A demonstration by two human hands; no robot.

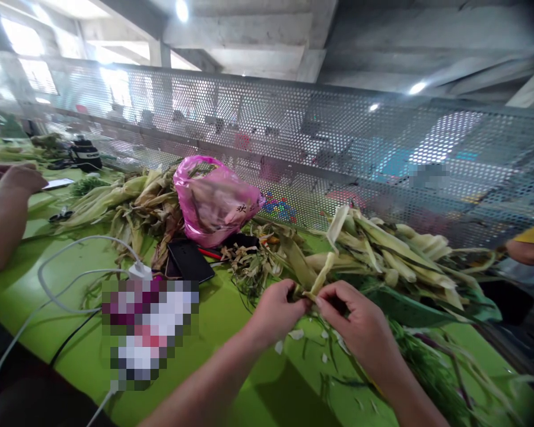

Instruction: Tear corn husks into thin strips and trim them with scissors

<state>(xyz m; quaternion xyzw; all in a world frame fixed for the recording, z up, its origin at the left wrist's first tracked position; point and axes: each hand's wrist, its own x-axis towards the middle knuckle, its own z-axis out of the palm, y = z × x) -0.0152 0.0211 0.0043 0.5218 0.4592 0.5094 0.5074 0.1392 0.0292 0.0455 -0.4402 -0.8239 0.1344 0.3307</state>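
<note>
Near the middle of the green table, my left hand (271,314) and my right hand (356,314) meet with fingertips pinched. Between them they hold a pale yellow strip of corn husk (324,270), whose folded upper end stands up above my fingers. The part inside the grip is hidden by the fingers. Just behind my hands lie dried, shredded plant leaves (253,258). A heap of pale corn husks (396,249) rests on a green plastic sheet (413,308) to the right. Small white scraps (296,334) are scattered below my hands.
A pink plastic bag (220,204) stands beside more husks (133,193). Left of my hands are a black phone (193,261), a white charger (140,271) and cables. Behind runs a perforated metal screen (276,130). Other people's arms show at left (6,219) and right (531,252).
</note>
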